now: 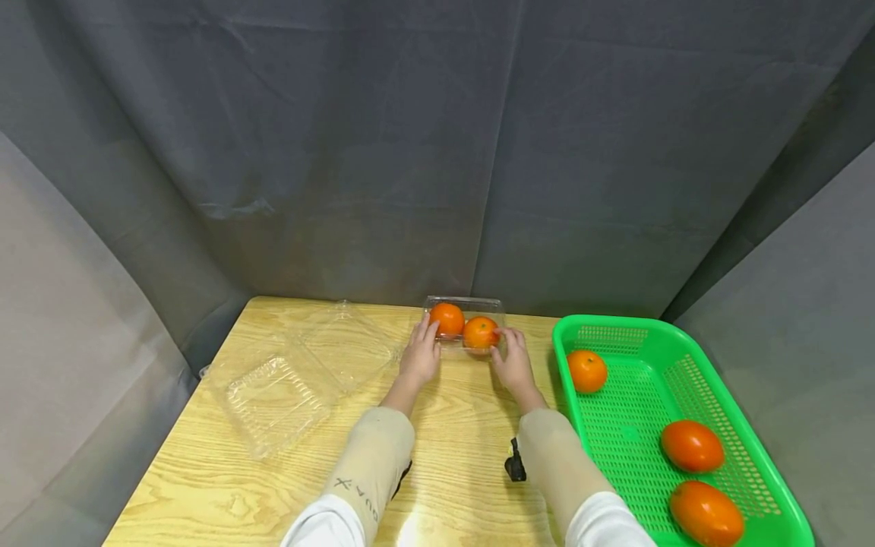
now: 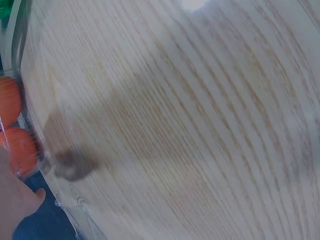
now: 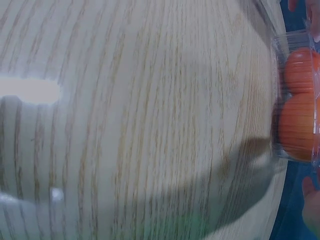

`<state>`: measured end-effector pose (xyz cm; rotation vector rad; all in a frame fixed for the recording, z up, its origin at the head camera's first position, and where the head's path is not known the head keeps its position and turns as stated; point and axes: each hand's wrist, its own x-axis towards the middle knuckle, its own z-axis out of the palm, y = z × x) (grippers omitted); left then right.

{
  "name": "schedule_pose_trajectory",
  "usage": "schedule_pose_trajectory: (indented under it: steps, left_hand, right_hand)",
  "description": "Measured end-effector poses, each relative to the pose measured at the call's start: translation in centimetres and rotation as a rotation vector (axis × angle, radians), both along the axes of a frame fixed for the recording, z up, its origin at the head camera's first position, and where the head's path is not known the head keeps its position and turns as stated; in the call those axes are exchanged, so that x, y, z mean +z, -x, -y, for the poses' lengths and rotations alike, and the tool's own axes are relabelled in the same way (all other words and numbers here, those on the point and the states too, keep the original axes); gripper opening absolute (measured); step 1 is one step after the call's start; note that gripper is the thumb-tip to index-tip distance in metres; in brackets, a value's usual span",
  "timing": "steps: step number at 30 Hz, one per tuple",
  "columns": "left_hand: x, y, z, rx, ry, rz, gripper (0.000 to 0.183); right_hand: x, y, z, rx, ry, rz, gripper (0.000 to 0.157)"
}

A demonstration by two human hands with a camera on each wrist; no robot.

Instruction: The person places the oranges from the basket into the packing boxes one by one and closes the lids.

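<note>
A clear plastic clamshell box (image 1: pixel 470 305) lies at the table's far edge. Inside it sit two oranges side by side, a left orange (image 1: pixel 447 320) and a right orange (image 1: pixel 481 333). My left hand (image 1: pixel 420 355) is at the box's left end, fingers stretched forward along it. At the other end is my right hand (image 1: pixel 514 365), its fingers bent slightly at the near right corner. The left wrist view catches the left thumb (image 2: pixel 34 201) sticking out beside the box. In the right wrist view the right thumb (image 3: pixel 309 192) stands apart from the box wall.
An opened clear plastic container (image 1: pixel 276 395) lies on the left of the wooden table (image 1: pixel 451 471). On the right stands a green basket (image 1: pixel 636 380) holding an orange (image 1: pixel 586 371) and two smooth orange-red fruits (image 1: pixel 693 446). Grey curtains (image 1: pixel 383 152) surround the table.
</note>
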<state>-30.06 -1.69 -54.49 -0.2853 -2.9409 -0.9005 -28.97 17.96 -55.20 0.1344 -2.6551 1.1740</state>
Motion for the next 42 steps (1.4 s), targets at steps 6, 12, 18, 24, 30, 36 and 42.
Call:
schedule_pose_trajectory:
  steps: [6,12,18,24,30,36,42]
  left_hand:
    - [-0.6,-0.4,0.3,0.025,-0.128,-0.072,0.048]
    - [-1.4,-1.2,1.3,0.041,-0.181,-0.202,0.042]
    - [-2.3,-2.0,2.1,0.002,-0.084,-0.435,0.03]
    - [-2.6,-3.0,3.1,-0.047,-0.008,-0.679,0.021]
    - [-1.9,-3.6,4.0,-0.058,0.012,-0.823,0.021]
    - [-0.8,-4.6,4.8,-0.036,-0.087,-0.882,0.019]
    - [0.6,-5.6,6.1,-0.001,-0.115,-0.847,0.018]
  right_hand:
    - [-0.5,-0.2,0.6,-0.055,-0.046,-0.063,0.034]
    - [-1.1,-1.2,1.4,-0.178,-0.014,-0.125,0.033]
    - [-1.8,-2.6,2.7,-0.278,-0.003,-0.244,0.024]
    - [-2.4,-3.6,4.3,-0.269,0.038,-0.254,0.02]
    - [-2.6,-4.5,5.9,-0.253,0.153,-0.248,0.019]
    - [-2.6,-5.5,7.6,-0.215,0.226,-0.209,0.018]
    - [-2.3,-6.2,9.0,-0.174,0.27,-0.112,0.019]
